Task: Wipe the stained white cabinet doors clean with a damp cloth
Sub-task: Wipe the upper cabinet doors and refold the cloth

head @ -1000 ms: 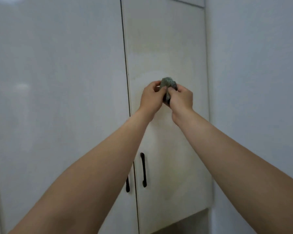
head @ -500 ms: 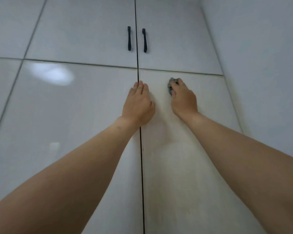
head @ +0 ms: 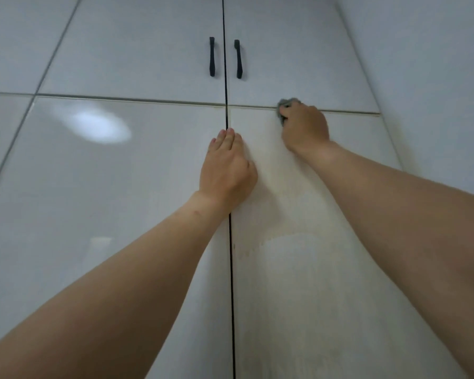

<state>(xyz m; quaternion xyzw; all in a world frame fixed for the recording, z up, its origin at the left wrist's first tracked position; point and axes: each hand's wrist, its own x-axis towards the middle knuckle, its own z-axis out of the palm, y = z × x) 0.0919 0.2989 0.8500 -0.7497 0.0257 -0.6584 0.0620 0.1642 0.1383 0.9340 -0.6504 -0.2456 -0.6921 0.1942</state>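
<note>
Right hand [head: 304, 127] curled tight around grey cloth [head: 285, 105], pressed at top edge of stained right door [head: 312, 269] for scrubbing; left hand [head: 226, 168] flat, fingers straight, bracing across the door seam.

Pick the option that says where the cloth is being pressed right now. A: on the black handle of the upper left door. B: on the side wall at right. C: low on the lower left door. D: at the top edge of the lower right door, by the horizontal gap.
D: the right hand grips the grey cloth against the top edge of the lower right door, at the horizontal gap.
</note>
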